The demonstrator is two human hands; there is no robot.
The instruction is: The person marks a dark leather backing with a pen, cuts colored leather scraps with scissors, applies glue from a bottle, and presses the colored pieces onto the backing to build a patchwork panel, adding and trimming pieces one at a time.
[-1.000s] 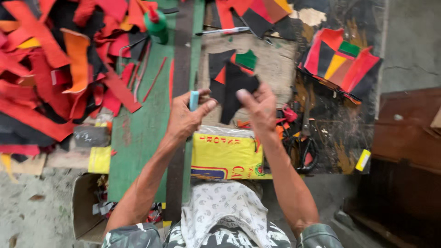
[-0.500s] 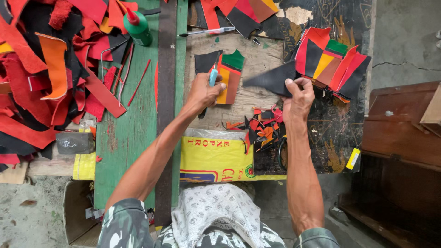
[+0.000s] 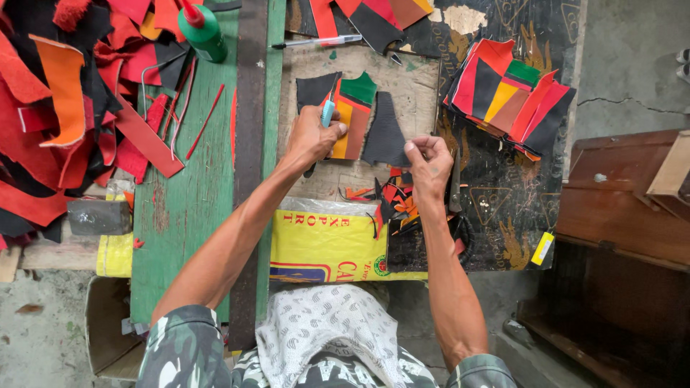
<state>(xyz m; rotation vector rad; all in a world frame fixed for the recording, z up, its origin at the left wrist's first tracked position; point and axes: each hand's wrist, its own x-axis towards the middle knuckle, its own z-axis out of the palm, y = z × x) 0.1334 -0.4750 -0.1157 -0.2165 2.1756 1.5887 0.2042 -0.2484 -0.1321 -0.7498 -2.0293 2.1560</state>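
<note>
Overhead view of a cutting bench. The left hand [image 3: 310, 135] was closed around a light-blue-handled cutting tool [image 3: 327, 113], held roughly upright with its tip on a small stack of green, orange and black pieces [image 3: 350, 115]. The right hand [image 3: 425, 164] was pinched shut on the near right edge of a black leather piece [image 3: 384, 133], which lay flat on the worn cutting board [image 3: 417, 79], just right of the stack and between the two hands. The black piece's long axis ran near to far, so the tool stood just left of it and the left hand was the closer to its far end. A dark straightedge [image 3: 250, 144] lay along the green plank [image 3: 187, 215] to the left; beyond it spread a heap of red, orange and black offcuts [image 3: 65, 108] and a green glue bottle [image 3: 203, 32]. A fanned stack of cut pieces [image 3: 510, 93] sat far right, small scraps [image 3: 392, 201] lay near the right wrist.
</note>
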